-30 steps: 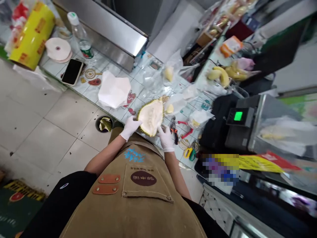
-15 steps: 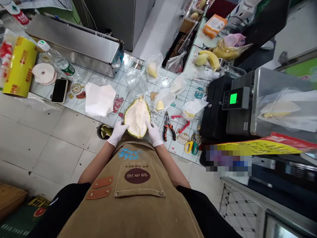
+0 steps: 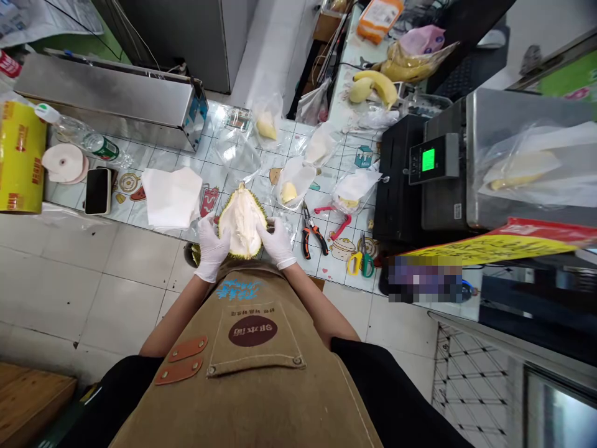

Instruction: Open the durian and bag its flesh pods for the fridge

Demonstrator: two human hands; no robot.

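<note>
Hold the halved durian (image 3: 241,223) at twelve o'clock steady, your gloved left hand (image 3: 212,247) and gloved right hand (image 3: 276,242) gripping its sides, fingers placed clear of the spiny husk (image 3: 265,221).

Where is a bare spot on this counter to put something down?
Between the long stainless-steel box and the white paper sheet is bare patterned counter. It's crowded around the spiky green half durian, with clear plastic bags and orange-handled pliers beside it.
</note>
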